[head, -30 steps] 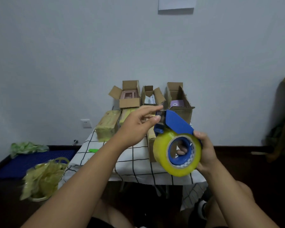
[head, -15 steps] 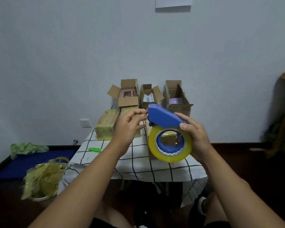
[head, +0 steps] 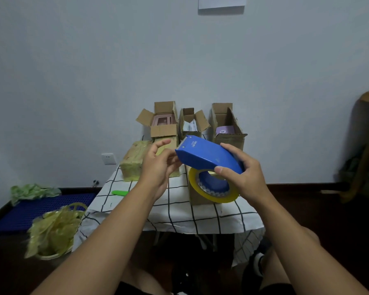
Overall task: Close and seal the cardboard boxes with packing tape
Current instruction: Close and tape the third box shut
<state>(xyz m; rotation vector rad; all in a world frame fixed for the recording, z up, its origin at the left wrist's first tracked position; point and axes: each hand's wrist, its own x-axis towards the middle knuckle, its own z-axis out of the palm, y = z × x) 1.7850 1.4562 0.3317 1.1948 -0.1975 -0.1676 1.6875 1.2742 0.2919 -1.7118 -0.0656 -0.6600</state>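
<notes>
the right hand (head: pixel 246 177) grasps the blue tape dispenser (head: pixel 207 156) above the table (head: pixel 179 211), long axis tilted, cutter end pointing up-left. the left hand (head: pixel 158 167) pinches at that end; what it holds cannot be told.

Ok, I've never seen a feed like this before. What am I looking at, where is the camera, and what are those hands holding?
There is no machine here: a camera worn on a person's head looks down at their two bare arms. The right hand grips a blue tape dispenser loaded with a yellowish tape roll. The left hand has its fingers at the dispenser's front end, probably feeling for the tape's end. Beyond is a table with a checked cloth, three open cardboard boxes at the back, tape-wrapped packages and a green object.
</notes>
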